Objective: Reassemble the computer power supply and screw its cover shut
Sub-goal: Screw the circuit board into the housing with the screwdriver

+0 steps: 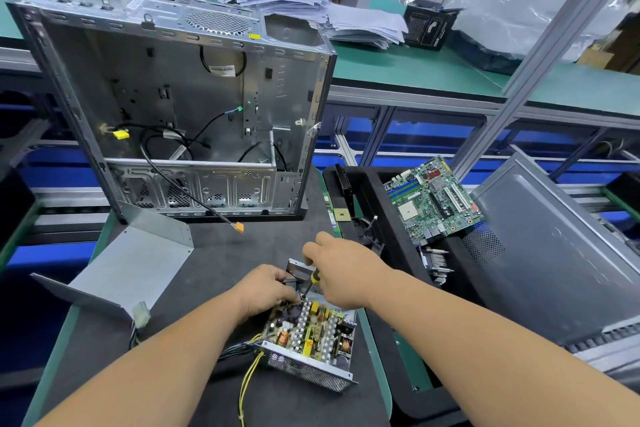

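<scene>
Grey sheet metal frames the open power supply (pixel 311 340), which lies on the dark mat of the bench (pixel 225 253) right in front of me, its circuit board bare with coils, capacitors and finned heat sinks showing. My right hand (pixel 341 270) grips a screwdriver (pixel 310 282) with a yellow and black handle, fingers curled round it, the shaft slanting down to the far corner of the board. My left hand (pixel 268 289) rests on that same far corner, fingers bent and pinching at something small by the tip; I cannot tell just what. Yellow and dark wires (pixel 247 357) trail out of the near left side of the supply. Its cover (pixel 131 270), a bent grey metal shell, sits apart on the bench to my left, lying open side up. Behind it stands an empty computer case (pixel 180 107) with loose cables hanging inside. To my right a green motherboard (pixel 434 199) leans in a black tray (pixel 381 218), beside a grey side panel (pixel 554 253).
</scene>
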